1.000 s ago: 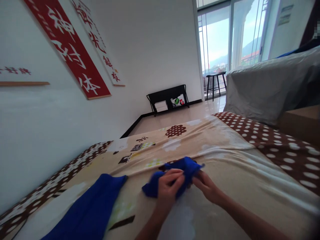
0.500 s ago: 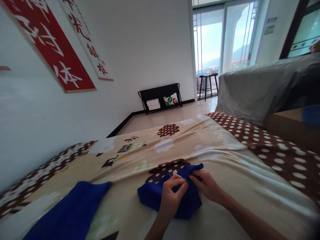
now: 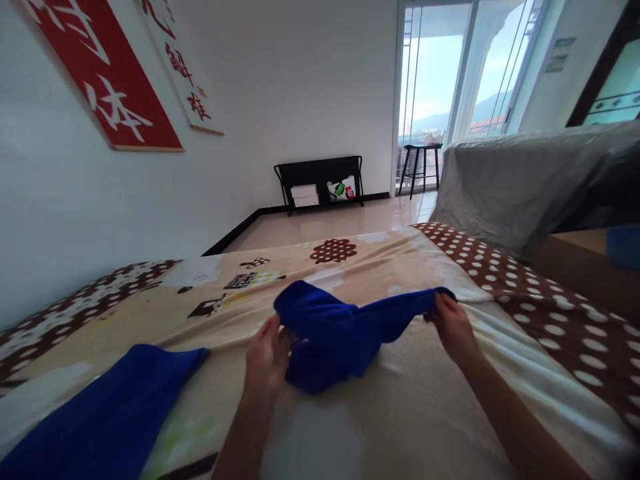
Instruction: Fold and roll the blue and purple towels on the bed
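Observation:
A crumpled blue cloth [image 3: 335,333], its exact kind unclear, is stretched between my two hands above the patterned blanket [image 3: 320,433]. My left hand [image 3: 267,353] is closed on its left edge, the fingertips partly behind the fabric. At the other end, my right hand [image 3: 451,323] pinches a drawn-out corner, thumb and fingers pressed together. The middle of the cloth is bunched and hangs down toward the blanket. A second blue cloth [image 3: 105,407] lies flat at the lower left, apart from my hands and cut off by the frame edge.
Beyond the blanket's far edge stands a black rack [image 3: 320,175] against the wall. A grey plastic-covered bulky item [image 3: 500,180] is on the right, beside a cardboard box [image 3: 565,260]. A black stool [image 3: 423,157] stands by the glass door. Hanging scrolls [image 3: 115,87] are on the left wall.
My hands have moved apart, left hand leftward and right hand to the right and up, spreading the blue cloth. Its white tag no longer shows. The view has shifted slightly.

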### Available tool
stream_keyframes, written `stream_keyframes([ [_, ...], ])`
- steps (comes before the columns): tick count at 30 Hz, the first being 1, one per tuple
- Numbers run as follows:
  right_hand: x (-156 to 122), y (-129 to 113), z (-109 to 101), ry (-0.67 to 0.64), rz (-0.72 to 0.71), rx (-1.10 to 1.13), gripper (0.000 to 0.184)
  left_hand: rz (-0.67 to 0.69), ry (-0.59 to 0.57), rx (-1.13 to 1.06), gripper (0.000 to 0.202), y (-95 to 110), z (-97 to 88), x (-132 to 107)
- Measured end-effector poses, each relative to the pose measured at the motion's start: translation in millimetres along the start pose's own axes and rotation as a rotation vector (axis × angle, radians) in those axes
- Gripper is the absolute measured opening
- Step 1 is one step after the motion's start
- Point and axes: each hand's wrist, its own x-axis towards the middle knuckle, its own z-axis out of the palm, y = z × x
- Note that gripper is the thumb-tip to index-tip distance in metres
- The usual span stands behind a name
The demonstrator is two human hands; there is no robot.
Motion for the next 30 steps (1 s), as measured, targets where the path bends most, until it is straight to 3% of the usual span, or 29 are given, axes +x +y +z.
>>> stream_keyframes([
  [3, 24.2, -0.2, -29.2, 0.21, -0.001, 0.137, 0.041, 0.019, 0.112, -0.117, 0.005, 19.4, -19.3, 18.3],
  [6, 35.7, -14.2, -54.5, 0.324, -0.033, 0.25, 0.039, 0.028, 0.177, -0.187, 0.021, 38.7, -33.4, 24.0],
  [9, 36.4, -40.2, -73.5, 0.375, -0.118, 0.336, 0.03, 0.138, 0.141, -0.234, 0.02, 60.4, -40.4, 16.5],
  [13, 34.7, -61.5, -86.4, 0.387, -0.186, 0.401, 0.024, 0.286, 0.063, -0.216, 0.003, 77.4, -44.9, 7.4],
  [16, 39.4, -45.2, -86.3, 0.392, -0.12, 0.41, 0.023, 0.185, 0.136, -0.141, 0.004, 62.8, -53.6, 19.1],
  [20, 47.0, -1.7, -79.1, 0.34, 0.053, 0.375, 0.019, 0.015, 0.283, -0.049, 0.007, 17.4, -65.9, 48.2],
  [23, 49.5, 4.1, -75.1, 0.261, 0.087, 0.37, 0.018, 0.018, 0.283, -0.025, 0.014, 2.4, -62.6, 59.2],
  [27, 42.7, -43.5, -78.4, 0.226, -0.057, 0.382, 0.025, 0.243, 0.223, -0.036, 0.013, 32.7, -47.6, 41.2],
  [30, 13.2, -77.5, -95.4, 0.225, -0.117, 0.327, 0.027, 0.387, 0.193, 0.047, 0.018, 61.7, -57.3, -4.1],
])
